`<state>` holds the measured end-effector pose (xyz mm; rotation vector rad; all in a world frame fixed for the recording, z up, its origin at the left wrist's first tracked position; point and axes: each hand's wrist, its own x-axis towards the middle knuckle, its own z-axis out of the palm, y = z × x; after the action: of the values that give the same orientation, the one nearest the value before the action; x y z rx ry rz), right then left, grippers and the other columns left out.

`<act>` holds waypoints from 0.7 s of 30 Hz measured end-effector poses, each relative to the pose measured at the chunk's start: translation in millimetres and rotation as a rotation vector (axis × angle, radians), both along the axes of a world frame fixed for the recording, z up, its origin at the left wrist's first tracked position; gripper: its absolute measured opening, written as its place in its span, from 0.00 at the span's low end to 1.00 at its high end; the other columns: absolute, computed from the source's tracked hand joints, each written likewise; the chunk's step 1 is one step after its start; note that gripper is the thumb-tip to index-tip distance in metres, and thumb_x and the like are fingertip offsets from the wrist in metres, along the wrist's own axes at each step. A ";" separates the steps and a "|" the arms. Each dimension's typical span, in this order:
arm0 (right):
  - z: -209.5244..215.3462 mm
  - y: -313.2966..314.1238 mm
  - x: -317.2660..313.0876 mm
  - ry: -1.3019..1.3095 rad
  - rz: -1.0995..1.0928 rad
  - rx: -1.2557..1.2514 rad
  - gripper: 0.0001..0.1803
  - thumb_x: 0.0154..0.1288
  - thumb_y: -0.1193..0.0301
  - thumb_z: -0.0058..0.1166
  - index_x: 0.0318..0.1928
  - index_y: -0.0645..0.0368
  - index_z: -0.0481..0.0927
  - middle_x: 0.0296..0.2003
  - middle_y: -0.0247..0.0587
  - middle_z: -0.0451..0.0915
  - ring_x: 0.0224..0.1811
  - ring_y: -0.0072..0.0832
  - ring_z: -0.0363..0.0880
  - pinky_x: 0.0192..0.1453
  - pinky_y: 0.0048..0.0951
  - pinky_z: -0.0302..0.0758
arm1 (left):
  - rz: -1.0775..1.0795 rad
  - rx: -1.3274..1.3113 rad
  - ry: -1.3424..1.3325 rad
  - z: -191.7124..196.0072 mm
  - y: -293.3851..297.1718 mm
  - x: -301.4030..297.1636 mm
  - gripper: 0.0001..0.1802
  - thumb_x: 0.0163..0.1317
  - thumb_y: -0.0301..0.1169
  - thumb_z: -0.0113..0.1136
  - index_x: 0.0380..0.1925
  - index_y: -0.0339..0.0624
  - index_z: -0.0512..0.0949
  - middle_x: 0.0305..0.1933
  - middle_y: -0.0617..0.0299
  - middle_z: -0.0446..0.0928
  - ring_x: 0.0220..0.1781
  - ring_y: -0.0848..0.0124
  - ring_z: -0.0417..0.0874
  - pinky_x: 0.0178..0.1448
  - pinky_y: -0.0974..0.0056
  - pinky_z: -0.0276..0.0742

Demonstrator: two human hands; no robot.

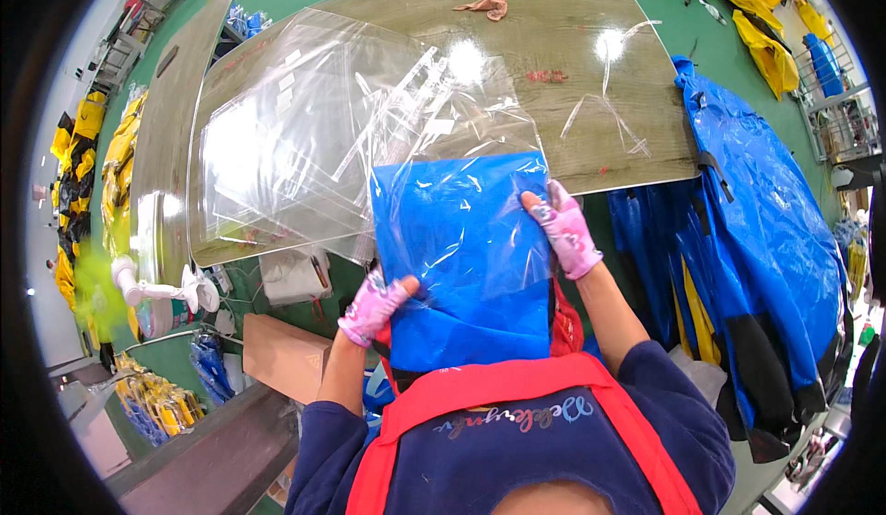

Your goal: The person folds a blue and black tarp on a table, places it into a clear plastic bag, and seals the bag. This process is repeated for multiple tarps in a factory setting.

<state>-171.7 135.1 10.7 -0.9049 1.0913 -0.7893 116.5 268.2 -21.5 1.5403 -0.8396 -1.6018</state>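
A folded blue coated-fabric piece (461, 247) lies in front of my chest, over the near edge of the table. Its upper part sits inside a clear plastic bag (484, 132), whose mouth edge crosses the blue fabric between my hands. My left hand (374, 307), in a pink patterned fingerless glove, grips the left side, thumb on top. My right hand (565, 229), gloved alike, grips the bag and fabric at the upper right side, thumb on top. The fingers beneath are hidden on both sides.
More clear plastic bags (286, 137) are spread over the left of the wood-patterned table (591, 63). Plastic strips (604, 100) and a brownish scrap (484, 7) lie on it. Large blue coated pieces (766, 210) hang at the right. A cardboard box (284, 358) stands lower left.
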 end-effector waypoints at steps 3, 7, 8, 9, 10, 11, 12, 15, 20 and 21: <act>-10.0 43.9 -5.8 0.091 0.335 -0.184 0.27 0.66 0.62 0.61 0.58 0.67 0.74 0.52 0.39 0.79 0.52 0.23 0.75 0.61 0.27 0.70 | 0.285 -0.149 0.020 22.3 -27.7 24.2 0.29 0.69 0.46 0.55 0.61 0.36 0.66 0.56 0.55 0.76 0.53 0.67 0.77 0.57 0.63 0.75; -15.2 -3.1 -43.0 0.271 0.520 -0.144 0.25 0.68 0.58 0.58 0.55 0.65 0.77 0.43 0.37 0.81 0.45 0.22 0.77 0.52 0.27 0.74 | 0.039 -0.204 -0.168 29.4 -16.3 -1.5 0.32 0.65 0.40 0.62 0.63 0.35 0.66 0.58 0.57 0.74 0.57 0.68 0.74 0.63 0.62 0.69; -11.3 -7.2 -29.6 -0.037 0.166 -0.010 0.23 0.70 0.57 0.55 0.52 0.65 0.76 0.38 0.34 0.80 0.40 0.21 0.77 0.45 0.26 0.75 | 0.015 -0.155 -0.082 24.5 -11.2 2.5 0.32 0.65 0.41 0.62 0.63 0.35 0.66 0.58 0.57 0.75 0.57 0.67 0.74 0.63 0.62 0.69; -2.6 -6.2 -17.1 0.062 0.038 -0.049 0.23 0.69 0.61 0.57 0.55 0.65 0.74 0.40 0.35 0.80 0.42 0.20 0.76 0.47 0.26 0.75 | -0.010 -0.105 0.003 16.9 -9.7 11.2 0.32 0.65 0.42 0.61 0.63 0.35 0.66 0.58 0.57 0.75 0.57 0.67 0.75 0.64 0.62 0.69; -15.4 7.5 -15.0 0.050 0.162 -0.091 0.23 0.68 0.62 0.58 0.56 0.66 0.73 0.42 0.35 0.80 0.43 0.20 0.76 0.48 0.26 0.75 | 0.007 -0.109 0.033 9.1 -11.6 24.2 0.32 0.66 0.43 0.61 0.63 0.35 0.65 0.58 0.57 0.74 0.56 0.67 0.75 0.63 0.62 0.70; -8.9 21.4 -2.9 0.034 0.289 -0.140 0.24 0.67 0.64 0.60 0.58 0.66 0.73 0.44 0.36 0.80 0.44 0.20 0.76 0.48 0.25 0.75 | 0.029 -0.119 0.060 12.9 -26.1 31.7 0.32 0.66 0.43 0.60 0.64 0.36 0.65 0.58 0.57 0.74 0.55 0.68 0.76 0.62 0.63 0.71; 7.4 39.1 -3.4 -0.085 0.320 0.062 0.28 0.65 0.65 0.63 0.61 0.64 0.71 0.48 0.38 0.80 0.47 0.20 0.76 0.52 0.25 0.74 | 0.186 -0.037 0.206 21.0 -33.8 35.3 0.31 0.67 0.44 0.59 0.63 0.35 0.66 0.57 0.57 0.75 0.52 0.70 0.77 0.59 0.65 0.73; -10.2 27.8 -33.7 0.203 0.671 0.084 0.22 0.63 0.61 0.64 0.52 0.61 0.80 0.39 0.38 0.83 0.42 0.20 0.79 0.49 0.25 0.76 | 0.111 -0.021 -0.194 30.0 -52.2 12.9 0.29 0.66 0.45 0.60 0.60 0.36 0.70 0.52 0.58 0.78 0.49 0.72 0.78 0.54 0.66 0.75; -22.9 10.3 -9.1 0.594 0.157 -0.570 0.13 0.71 0.65 0.53 0.35 0.64 0.78 0.22 0.34 0.74 0.26 0.19 0.67 0.30 0.26 0.69 | -0.259 0.160 -0.821 51.7 -58.2 35.9 0.29 0.66 0.46 0.61 0.58 0.37 0.71 0.48 0.59 0.79 0.49 0.70 0.77 0.51 0.65 0.74; -31.2 37.6 1.6 0.066 0.060 -0.499 0.11 0.71 0.68 0.51 0.37 0.63 0.78 0.22 0.34 0.75 0.26 0.19 0.67 0.31 0.27 0.69 | 0.076 -0.213 -0.481 13.0 -47.3 52.5 0.27 0.67 0.47 0.59 0.54 0.35 0.72 0.48 0.58 0.79 0.47 0.72 0.77 0.48 0.65 0.75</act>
<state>-170.0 172.7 -20.6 -1.3839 0.9317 -1.0094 169.0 220.9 -8.5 1.8012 -1.1507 -1.0570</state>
